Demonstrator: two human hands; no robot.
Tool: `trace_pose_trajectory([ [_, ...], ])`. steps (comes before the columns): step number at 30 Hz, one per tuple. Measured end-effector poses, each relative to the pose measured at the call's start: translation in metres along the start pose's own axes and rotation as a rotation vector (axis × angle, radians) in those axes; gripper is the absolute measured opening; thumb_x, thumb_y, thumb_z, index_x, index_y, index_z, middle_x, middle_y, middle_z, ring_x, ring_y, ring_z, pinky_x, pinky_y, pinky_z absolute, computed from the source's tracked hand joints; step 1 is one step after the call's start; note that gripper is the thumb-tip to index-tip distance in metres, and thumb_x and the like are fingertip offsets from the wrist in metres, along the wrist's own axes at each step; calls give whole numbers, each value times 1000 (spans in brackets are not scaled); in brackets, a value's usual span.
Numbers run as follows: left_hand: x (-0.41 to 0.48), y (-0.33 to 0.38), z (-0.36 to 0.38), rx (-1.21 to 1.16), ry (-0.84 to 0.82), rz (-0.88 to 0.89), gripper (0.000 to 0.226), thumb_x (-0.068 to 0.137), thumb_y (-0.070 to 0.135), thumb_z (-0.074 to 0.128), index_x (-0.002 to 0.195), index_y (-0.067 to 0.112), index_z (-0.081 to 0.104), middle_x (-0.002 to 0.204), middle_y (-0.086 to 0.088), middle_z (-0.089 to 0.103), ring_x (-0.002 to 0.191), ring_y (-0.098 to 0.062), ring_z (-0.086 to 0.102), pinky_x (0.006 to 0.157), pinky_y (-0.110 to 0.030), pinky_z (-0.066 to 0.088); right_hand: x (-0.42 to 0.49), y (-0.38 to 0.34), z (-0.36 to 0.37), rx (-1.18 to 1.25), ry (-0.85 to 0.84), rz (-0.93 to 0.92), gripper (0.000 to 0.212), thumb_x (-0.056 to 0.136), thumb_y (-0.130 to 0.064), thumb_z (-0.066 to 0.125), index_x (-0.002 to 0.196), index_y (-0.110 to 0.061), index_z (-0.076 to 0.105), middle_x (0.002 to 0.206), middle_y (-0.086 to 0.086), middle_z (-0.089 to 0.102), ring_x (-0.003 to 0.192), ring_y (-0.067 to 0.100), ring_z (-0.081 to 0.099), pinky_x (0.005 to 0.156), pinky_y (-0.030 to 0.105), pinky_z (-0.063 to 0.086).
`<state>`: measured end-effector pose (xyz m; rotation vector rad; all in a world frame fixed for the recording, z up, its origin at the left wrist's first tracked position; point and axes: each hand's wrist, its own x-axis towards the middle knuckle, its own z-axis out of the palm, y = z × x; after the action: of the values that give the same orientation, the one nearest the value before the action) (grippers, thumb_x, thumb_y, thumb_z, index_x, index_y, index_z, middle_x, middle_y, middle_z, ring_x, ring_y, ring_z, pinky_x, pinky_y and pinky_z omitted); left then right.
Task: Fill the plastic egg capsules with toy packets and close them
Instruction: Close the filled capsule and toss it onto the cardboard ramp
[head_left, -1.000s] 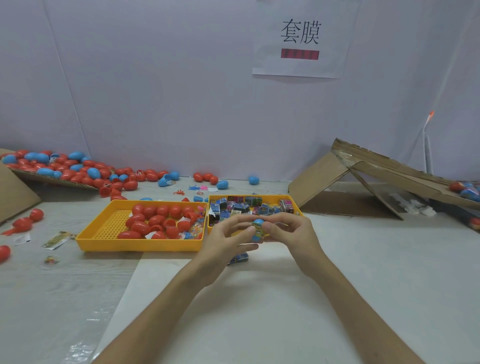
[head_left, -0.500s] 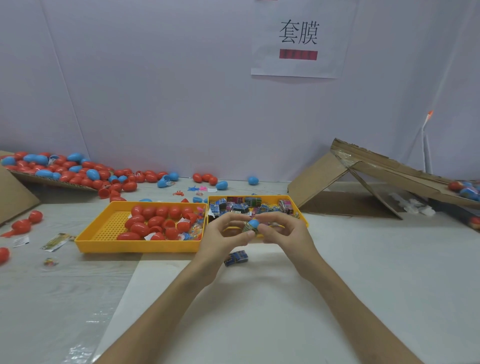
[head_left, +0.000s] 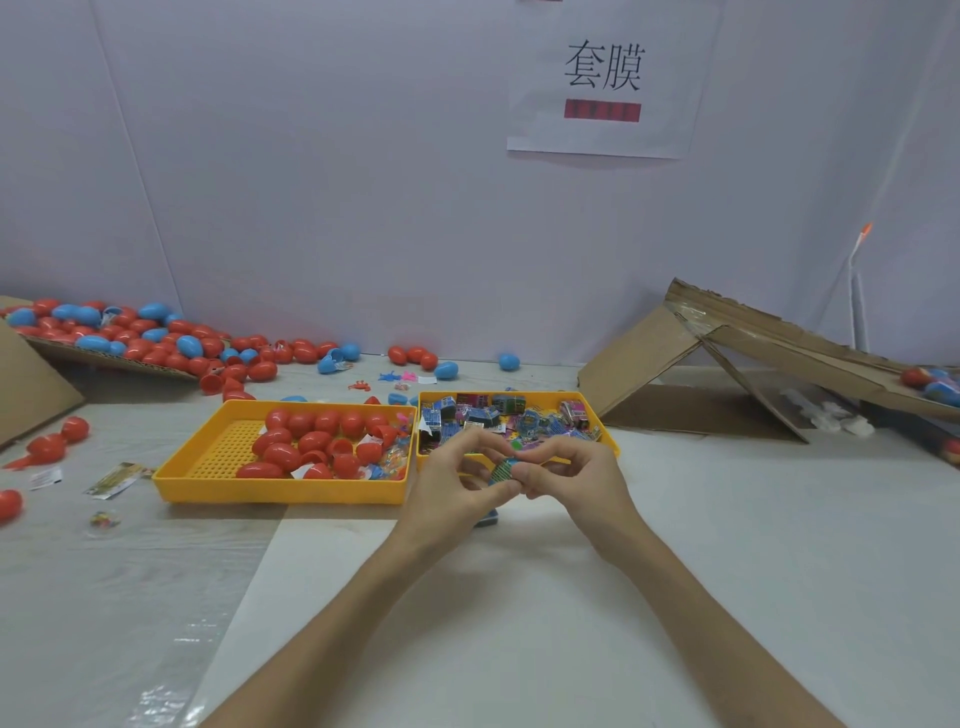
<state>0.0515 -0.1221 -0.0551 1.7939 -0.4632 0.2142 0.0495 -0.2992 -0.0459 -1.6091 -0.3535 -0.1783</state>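
My left hand (head_left: 454, 480) and my right hand (head_left: 566, 475) meet in front of the yellow trays, fingertips pinching a small blue egg capsule with a patterned toy packet (head_left: 503, 470) on it. Most of the capsule is hidden by my fingers. The left yellow tray (head_left: 208, 467) holds several red egg capsules (head_left: 311, 441). In the right yellow tray (head_left: 605, 431) lie several colourful toy packets (head_left: 483, 413). One dark packet (head_left: 487, 518) lies on the table under my left hand.
A heap of red and blue eggs (head_left: 135, 338) spreads over cardboard at the back left, with loose eggs (head_left: 47, 447) on the left table. A folded cardboard ramp (head_left: 727, 358) stands at the right. Loose wrappers (head_left: 111, 478) lie left of the trays.
Both hands have kept the capsule between them and turned it; the patterned packet now covers most of the blue shell that showed on top before.
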Motion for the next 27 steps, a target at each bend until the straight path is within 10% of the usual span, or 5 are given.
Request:
trace_pose_trajectory([
  [12, 3, 1, -5, -345, 17, -185, 17, 98, 12, 65, 112, 21, 70, 105, 4, 75, 87, -20, 75, 76, -31, 62, 3, 1, -5, 146, 45, 21, 21, 87, -2, 74, 98, -20, 76, 102, 3, 76, 94, 23, 73, 75, 31, 60],
  [21, 4, 1, -5, -320, 32, -169, 18, 89, 6, 75, 103, 17, 74, 100, 5, 77, 87, -16, 74, 75, -25, 59, 5, 3, -3, 204, 61, 78, 29, 73, -31, 83, 91, -11, 72, 99, 15, 75, 96, 33, 73, 78, 36, 61],
  [27, 3, 2, -3, -295, -34, -194, 23, 87, 14, 80, 107, 23, 74, 100, 4, 76, 92, -17, 74, 77, -27, 60, 4, 1, -2, 211, 53, 69, 28, 79, -18, 77, 96, 3, 68, 97, 20, 76, 91, 36, 74, 75, 35, 62],
])
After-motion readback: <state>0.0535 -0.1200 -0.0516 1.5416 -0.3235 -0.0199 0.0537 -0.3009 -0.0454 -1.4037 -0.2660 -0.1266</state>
